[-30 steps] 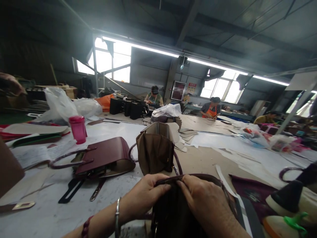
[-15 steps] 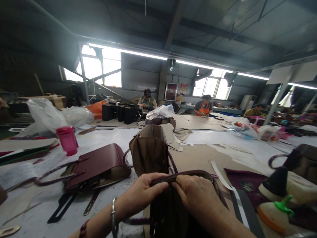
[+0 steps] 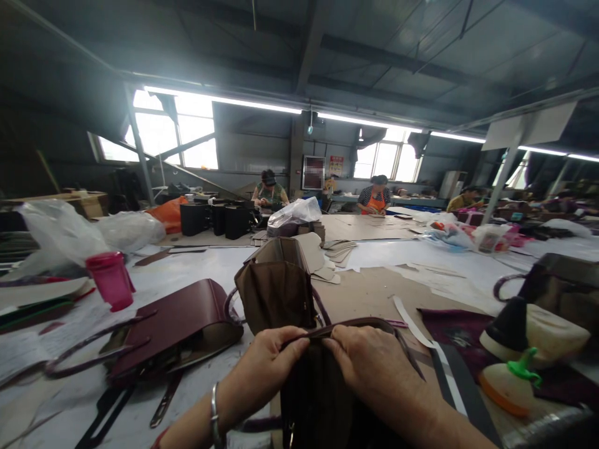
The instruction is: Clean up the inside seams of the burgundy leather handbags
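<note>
A dark brown handbag (image 3: 322, 399) stands upright at the near edge of the table, right in front of me. My left hand (image 3: 269, 365) pinches its top rim from the left. My right hand (image 3: 369, 368) pinches the same rim from the right, thumbs almost meeting in the middle. A bangle shows on my left wrist. Just behind the bag an open bag with a brown cloth lining (image 3: 276, 290) stands upright. A maroon handbag (image 3: 178, 321) lies on its side to the left, its handles stretched out.
A pink cup (image 3: 110, 280) and plastic bags (image 3: 60, 234) sit at the left. An orange bottle with a green nozzle (image 3: 508, 383) and another bag (image 3: 561, 290) are at the right. Card pieces (image 3: 327, 255) cover the table. Other people (image 3: 269, 190) work at the far end.
The view has drifted so the table's things sit lower and further left. Both hands keep their pinch on the bag's rim, shifting slightly along it.
</note>
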